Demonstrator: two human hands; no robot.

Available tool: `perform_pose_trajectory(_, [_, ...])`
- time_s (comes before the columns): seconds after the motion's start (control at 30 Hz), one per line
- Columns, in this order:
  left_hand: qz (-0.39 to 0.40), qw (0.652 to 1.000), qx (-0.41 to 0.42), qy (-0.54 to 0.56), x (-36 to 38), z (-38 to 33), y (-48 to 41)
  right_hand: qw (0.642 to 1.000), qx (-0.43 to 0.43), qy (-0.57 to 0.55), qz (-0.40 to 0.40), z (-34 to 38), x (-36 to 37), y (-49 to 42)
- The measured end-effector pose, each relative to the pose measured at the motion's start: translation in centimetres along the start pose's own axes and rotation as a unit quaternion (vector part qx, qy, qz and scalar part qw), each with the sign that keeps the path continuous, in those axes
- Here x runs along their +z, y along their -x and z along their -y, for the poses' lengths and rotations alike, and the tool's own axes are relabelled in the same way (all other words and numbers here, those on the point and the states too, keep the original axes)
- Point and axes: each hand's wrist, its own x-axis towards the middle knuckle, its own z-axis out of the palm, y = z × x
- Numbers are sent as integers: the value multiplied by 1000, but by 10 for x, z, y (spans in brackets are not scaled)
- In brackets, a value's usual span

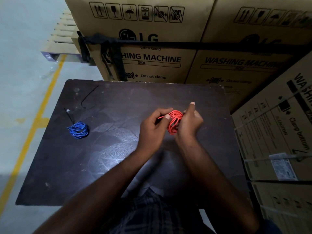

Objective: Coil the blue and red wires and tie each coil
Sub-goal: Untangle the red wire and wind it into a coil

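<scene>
Red wire coil (174, 121) sits between both hands, held above the middle-right of the dark tabletop (118, 166). The left hand (152, 130) curls its fingers (167, 117) round the coil's left side, the thumb pinching a loose wire end that juts leftward. The right hand (190, 125) grips the coil's right side with curled fingers, one digit lifted upward. Well apart to the left lies the blue wire coil (78, 130), a black tie (69, 115) trailing from it. Cardboard boxes (152, 59) stand behind and to the right.
</scene>
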Motion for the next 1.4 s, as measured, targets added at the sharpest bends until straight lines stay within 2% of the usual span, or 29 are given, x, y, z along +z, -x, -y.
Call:
perform_pose_trajectory(0.1, [47, 979, 121, -157, -2, 6, 2, 1000, 7, 17, -21, -1, 1, -5])
perform_pose_trajectory(0.17, [83, 958, 155, -227, -2, 11, 1, 998, 11, 44, -35, -2, 1, -8])
perform_pose_trajectory(0.27, [86, 954, 152, -242, 0, 15, -2, 997, 20, 59, -38, -3, 2, -10])
perform_pose_trajectory(0.37, [48, 955, 170, -239, -5, 20, -9, 998, 26, 57, 20, -4, 1, -9])
perform_pose_trajectory(0.4, [40, 957, 168, -235, -7, 21, -11, 997, 13, 57, 49, -4, 0, -9])
perform_pose_trajectory(0.47, [26, 961, 158, -224, -9, 20, -13, 984, -91, 107, 111, -7, -6, -8])
perform_pose_trajectory(0.53, [9, 964, 151, -221, -13, 18, -16, 935, -238, 184, 185, -9, -16, -5])
perform_pose_trajectory(0.6, [-2, 967, 137, -215, -18, 15, -20, 878, -326, 223, 268, -10, -26, -4])
perform_pose_trajectory(0.77, [-4, 971, 113, -212, -31, 15, -26, 778, -388, 283, 404, -1, -35, -20])
perform_pose_trajectory(0.93, [5, 972, 110, -207, -34, 17, -27, 724, -385, 365, 440, 12, -30, -24])
perform_pose_trajectory(1.07, [11, 975, 95, -199, -34, 22, -23, 649, -431, 501, 377, 19, -25, -20])
perform_pose_trajectory(1.1, [13, 976, 92, -196, -33, 23, -22, 647, -417, 524, 365, 20, -23, -17])
perform_pose_trajectory(1.27, [17, 975, 87, -202, -35, 27, -19, 703, -319, 517, 370, 20, -13, -4])
perform_pose_trajectory(1.33, [11, 977, 78, -199, -38, 27, -19, 746, -255, 483, 381, 16, -9, -4])
perform_pose_trajectory(1.4, [4, 980, 67, -188, -42, 27, -20, 798, -168, 401, 418, 11, -6, -4])
